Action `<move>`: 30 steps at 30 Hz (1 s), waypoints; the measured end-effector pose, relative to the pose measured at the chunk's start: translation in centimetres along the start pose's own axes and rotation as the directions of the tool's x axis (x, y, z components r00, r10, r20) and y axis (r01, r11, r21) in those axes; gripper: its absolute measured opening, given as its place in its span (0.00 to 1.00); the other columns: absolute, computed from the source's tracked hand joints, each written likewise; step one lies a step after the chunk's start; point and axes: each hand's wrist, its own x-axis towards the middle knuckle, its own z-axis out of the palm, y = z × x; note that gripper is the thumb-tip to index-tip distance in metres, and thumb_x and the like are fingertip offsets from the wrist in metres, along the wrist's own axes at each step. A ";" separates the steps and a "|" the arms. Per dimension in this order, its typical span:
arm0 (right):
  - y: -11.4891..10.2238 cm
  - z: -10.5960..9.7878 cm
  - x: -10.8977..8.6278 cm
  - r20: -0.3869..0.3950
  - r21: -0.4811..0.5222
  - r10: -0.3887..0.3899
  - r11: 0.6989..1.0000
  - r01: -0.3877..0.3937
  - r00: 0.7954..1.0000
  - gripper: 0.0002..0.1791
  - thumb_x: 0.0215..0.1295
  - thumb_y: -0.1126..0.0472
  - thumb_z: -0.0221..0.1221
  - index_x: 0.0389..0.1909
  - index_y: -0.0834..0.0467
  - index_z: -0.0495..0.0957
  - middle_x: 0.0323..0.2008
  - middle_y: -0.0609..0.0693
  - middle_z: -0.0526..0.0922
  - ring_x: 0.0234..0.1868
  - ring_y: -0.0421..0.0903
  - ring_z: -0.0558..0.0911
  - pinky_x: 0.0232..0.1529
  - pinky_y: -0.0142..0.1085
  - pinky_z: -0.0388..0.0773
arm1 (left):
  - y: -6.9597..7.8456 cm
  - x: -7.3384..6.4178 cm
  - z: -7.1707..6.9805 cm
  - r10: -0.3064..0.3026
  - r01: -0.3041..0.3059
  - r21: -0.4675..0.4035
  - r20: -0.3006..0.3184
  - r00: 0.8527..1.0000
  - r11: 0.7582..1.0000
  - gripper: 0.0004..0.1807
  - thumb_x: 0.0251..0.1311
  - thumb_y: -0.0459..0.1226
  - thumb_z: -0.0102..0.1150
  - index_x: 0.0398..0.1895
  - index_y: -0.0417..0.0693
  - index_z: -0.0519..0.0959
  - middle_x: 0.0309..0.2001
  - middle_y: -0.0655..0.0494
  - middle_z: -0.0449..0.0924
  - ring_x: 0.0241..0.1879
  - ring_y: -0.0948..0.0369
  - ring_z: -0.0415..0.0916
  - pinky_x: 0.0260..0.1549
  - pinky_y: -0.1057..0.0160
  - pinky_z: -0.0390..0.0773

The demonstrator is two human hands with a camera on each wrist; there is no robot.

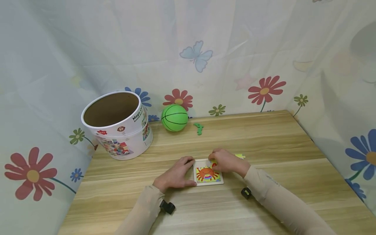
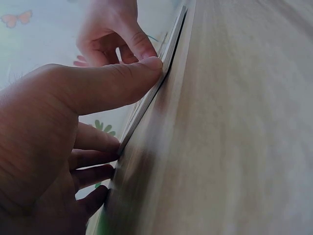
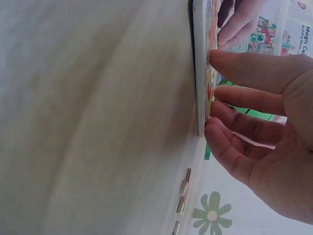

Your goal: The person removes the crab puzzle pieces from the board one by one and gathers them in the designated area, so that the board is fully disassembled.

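A small square jigsaw tray (image 1: 209, 184) with a pale rim lies on the table, its picture a smiling red crab (image 1: 204, 173) on a yellow-green ground. At its left side my left hand (image 1: 177, 174) holds the rim, thumb at the near corner and fingertips toward the far one. My right hand (image 1: 227, 161) is over the tray's far right part; its thumb and fingertips grip a puzzle piece (image 1: 214, 161) there, mostly hidden by the fingers. Just beyond the right hand lies a loose yellow-green puzzle piece (image 1: 240, 156), partly covered by that hand.
A large white cardboard drum (image 1: 129, 142) with an open top stands at the back left. Beside it sits a green ball (image 1: 174, 118), with a small green curved piece (image 1: 198, 128) to its right. A flower-printed curtain (image 1: 223, 88) borders the wooden table (image 1: 279, 137).
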 end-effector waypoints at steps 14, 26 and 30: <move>-0.1 0.1 -0.2 -0.004 0.014 0.029 0.999 -0.029 1.000 0.21 0.56 0.57 0.70 0.50 0.60 0.81 0.45 0.51 0.79 0.47 0.48 0.78 0.52 0.43 0.78 | 0.2 0.0 -0.2 0.013 -0.013 0.001 0.000 1.000 1.000 0.51 0.52 0.59 0.67 0.71 0.37 0.62 0.70 0.48 0.58 0.70 0.53 0.57 0.70 0.53 0.62; 0.1 0.0 0.0 -0.026 0.049 0.058 0.997 -0.056 0.998 0.20 0.54 0.57 0.71 0.47 0.58 0.80 0.40 0.48 0.78 0.39 0.44 0.75 0.45 0.40 0.78 | 0.2 0.0 -0.3 0.023 -0.023 0.001 -0.008 1.000 1.000 0.50 0.52 0.59 0.67 0.71 0.37 0.62 0.70 0.47 0.59 0.70 0.53 0.57 0.70 0.53 0.62; 0.4 0.1 0.0 -0.037 0.052 0.042 0.998 -0.040 0.998 0.20 0.54 0.57 0.71 0.47 0.58 0.80 0.38 0.47 0.77 0.36 0.42 0.73 0.40 0.37 0.76 | 0.0 0.1 -0.2 0.017 -0.017 0.012 -0.005 1.000 1.000 0.50 0.52 0.59 0.66 0.71 0.38 0.62 0.70 0.48 0.58 0.70 0.54 0.56 0.70 0.54 0.61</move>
